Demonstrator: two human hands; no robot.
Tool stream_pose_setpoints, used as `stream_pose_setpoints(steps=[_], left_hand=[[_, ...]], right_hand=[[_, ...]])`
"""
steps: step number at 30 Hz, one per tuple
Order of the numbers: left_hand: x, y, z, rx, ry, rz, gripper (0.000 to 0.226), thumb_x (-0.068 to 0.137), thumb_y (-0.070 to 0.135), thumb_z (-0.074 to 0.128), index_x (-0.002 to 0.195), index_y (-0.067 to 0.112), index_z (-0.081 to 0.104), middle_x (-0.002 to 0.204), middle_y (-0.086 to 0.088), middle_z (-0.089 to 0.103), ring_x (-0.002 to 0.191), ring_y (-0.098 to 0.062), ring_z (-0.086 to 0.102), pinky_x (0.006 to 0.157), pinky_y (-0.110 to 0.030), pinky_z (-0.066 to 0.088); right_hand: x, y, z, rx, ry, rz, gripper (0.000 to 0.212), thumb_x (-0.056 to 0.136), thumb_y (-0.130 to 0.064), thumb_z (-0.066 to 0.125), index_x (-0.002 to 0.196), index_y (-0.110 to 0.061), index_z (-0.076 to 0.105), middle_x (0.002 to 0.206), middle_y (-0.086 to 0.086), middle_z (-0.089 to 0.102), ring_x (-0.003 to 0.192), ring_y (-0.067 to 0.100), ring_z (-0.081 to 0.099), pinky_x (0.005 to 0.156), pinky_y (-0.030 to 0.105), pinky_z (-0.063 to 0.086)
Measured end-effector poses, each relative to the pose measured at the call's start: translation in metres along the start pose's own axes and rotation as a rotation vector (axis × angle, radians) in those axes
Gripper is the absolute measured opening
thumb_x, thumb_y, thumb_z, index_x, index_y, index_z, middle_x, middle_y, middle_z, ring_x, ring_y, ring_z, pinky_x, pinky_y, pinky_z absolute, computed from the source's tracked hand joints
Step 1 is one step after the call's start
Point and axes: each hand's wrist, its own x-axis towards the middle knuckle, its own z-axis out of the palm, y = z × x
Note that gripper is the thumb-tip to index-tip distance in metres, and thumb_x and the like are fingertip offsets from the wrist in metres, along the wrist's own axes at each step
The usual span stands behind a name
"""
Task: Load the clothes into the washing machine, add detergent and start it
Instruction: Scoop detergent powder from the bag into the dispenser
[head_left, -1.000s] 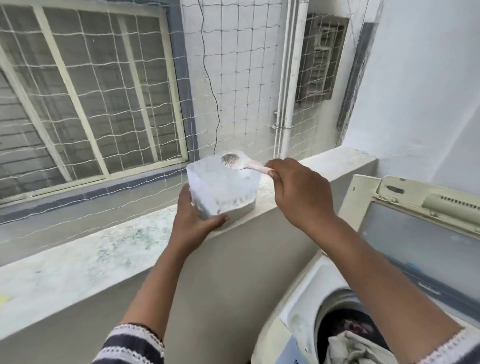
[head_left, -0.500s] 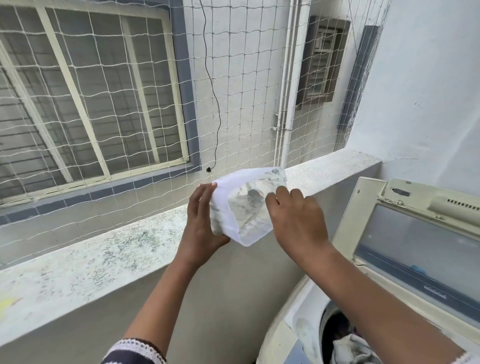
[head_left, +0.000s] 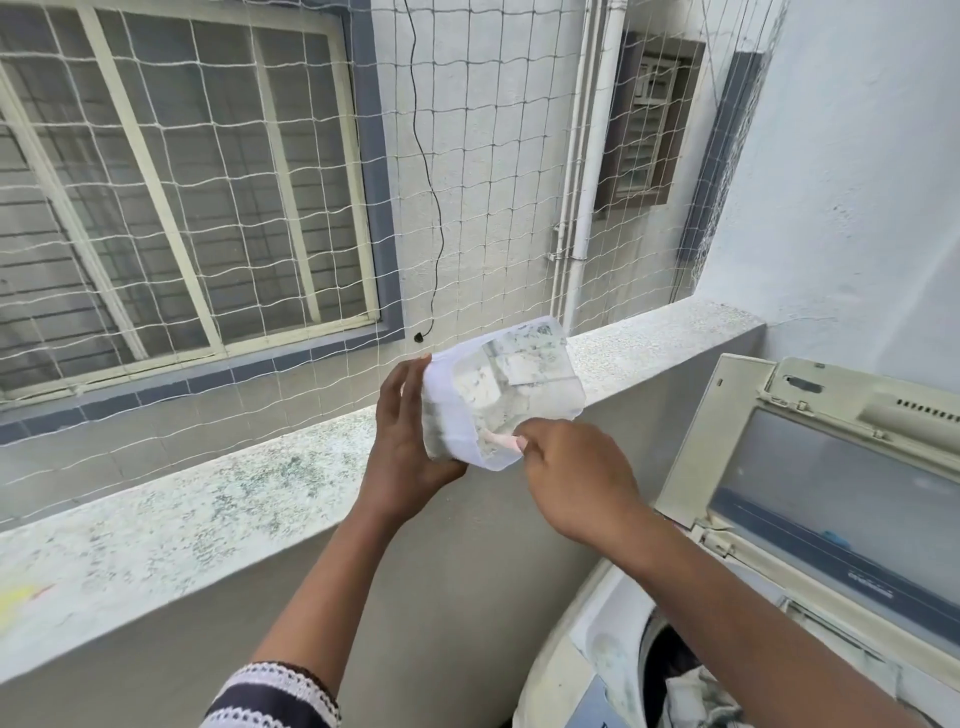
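Tipping toward the camera, the detergent tub (head_left: 498, 395) is now held on its side in the head view, its open mouth turned to the person, whereas a second ago it was carried upright with the scoop (head_left: 501, 441) lifted above its rim. The left hand (head_left: 410, 447) is wrapped round the tub's base and side, thumb low on the base and fingers (head_left: 402, 382) spread flat along the side wall. The right hand (head_left: 576, 478) is closed in a pinch on the pink handle of the scoop, whose bowl has been pushed inside the tub, just past the right fingertips; half a second ago that hand was laid across the mouth and the handle was hidden. White powder is seen caked on the tub's inner walls, beyond the fingertips.

From this change it is judged that a measure of powder is being dug out, so the detergent step is under way and not yet done. The washing machine (head_left: 613, 654) stands below the right forearm with its lid (head_left: 810, 499) raised, and clothes (head_left: 696, 696) are seen in the drum, so loading seems at least partly done. The ledge (head_left: 218, 499) lies under the left fingers. Since the tub is tilted, a spill of powder over its lower lip is thought possible as the scoop is drawn out.
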Motion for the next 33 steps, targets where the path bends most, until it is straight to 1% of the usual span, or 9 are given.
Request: stream_pose_setpoints(steps=[6,11,15,18,22,24,26,29,33], left_hand=[[0.002,0.002,-0.001,-0.029,0.053,-0.060,0.120,0.059,0.028,0.091,0.153,0.023,0.017,0.149,0.005,0.020,0.142,-0.009,0.019,0.108,-0.023,0.029],[0.003,0.003,-0.001,-0.044,0.077,-0.145,0.117,0.057,0.048,0.076,0.153,0.020,0.016,0.148,0.000,0.027,0.141,-0.012,0.019,0.117,-0.040,0.028],[0.007,-0.007,-0.002,-0.068,0.087,-0.185,0.119,0.055,0.042,0.082,0.153,0.019,0.019,0.146,-0.003,0.033,0.140,-0.018,0.029,0.114,-0.044,0.032],[0.006,-0.008,-0.003,-0.114,0.089,-0.234,0.121,0.059,0.035,0.085,0.155,0.030,0.011,0.149,0.005,0.028,0.138,-0.010,0.028,0.112,-0.036,0.032],[0.007,-0.009,-0.005,-0.184,0.089,-0.250,0.120,0.066,0.021,0.087,0.151,0.045,0.005,0.141,0.034,0.023,0.130,0.014,0.024,0.100,-0.010,0.024],[0.009,-0.010,-0.005,-0.193,0.079,-0.252,0.116,0.066,0.018,0.086,0.144,0.053,0.008,0.136,0.043,0.025,0.129,0.017,0.028,0.099,-0.008,0.027],[0.010,-0.011,-0.003,-0.187,0.086,-0.259,0.118,0.067,0.021,0.086,0.149,0.047,0.006,0.145,0.030,0.025,0.138,0.006,0.025,0.110,-0.022,0.029],[0.008,-0.015,0.000,-0.061,0.124,-0.290,0.131,0.068,0.035,0.087,0.154,0.025,-0.010,0.161,0.010,-0.003,0.149,-0.009,-0.004,0.123,-0.042,0.008],[0.003,-0.008,-0.001,0.044,0.340,-0.093,0.120,0.068,0.042,0.086,0.155,0.012,0.009,0.158,-0.004,0.010,0.149,-0.018,0.008,0.121,-0.036,0.014]], right_hand=[[0.024,0.004,-0.009,0.586,-0.102,0.226,0.027,0.098,-0.018,0.051,0.090,0.004,0.066,0.063,0.004,0.043,0.051,0.014,0.033,0.059,0.031,0.030],[0.048,0.001,-0.028,0.703,-0.038,0.283,0.024,0.095,-0.014,0.054,0.093,0.006,0.067,0.069,0.010,0.045,0.056,0.020,0.035,0.055,0.032,0.033],[0.061,-0.004,-0.037,0.738,-0.035,0.279,0.022,0.094,-0.010,0.053,0.084,-0.007,0.072,0.068,0.008,0.044,0.055,0.017,0.033,0.051,0.027,0.032],[0.071,-0.009,-0.040,0.735,-0.028,0.286,0.023,0.094,-0.009,0.052,0.086,-0.011,0.073,0.065,0.005,0.045,0.053,0.016,0.033,0.050,0.026,0.032],[0.081,-0.015,-0.043,0.691,-0.039,0.274,0.026,0.092,-0.005,0.048,0.092,-0.006,0.074,0.063,0.005,0.045,0.056,0.017,0.031,0.050,0.026,0.029],[0.084,-0.017,-0.046,0.699,-0.029,0.274,0.026,0.093,-0.005,0.047,0.093,-0.004,0.074,0.063,0.005,0.045,0.056,0.017,0.031,0.050,0.026,0.028],[0.085,-0.018,-0.049,0.726,-0.024,0.279,0.026,0.093,-0.004,0.047,0.093,-0.004,0.073,0.064,0.005,0.044,0.055,0.016,0.031,0.050,0.026,0.029],[0.085,-0.017,-0.053,0.772,-0.023,0.291,0.027,0.093,-0.003,0.047,0.099,0.000,0.073,0.065,0.005,0.044,0.053,0.014,0.030,0.050,0.026,0.029],[0.076,-0.010,-0.064,0.807,-0.014,0.294,0.025,0.093,-0.006,0.050,0.102,0.002,0.072,0.063,0.003,0.041,0.049,0.011,0.029,0.048,0.025,0.029]])
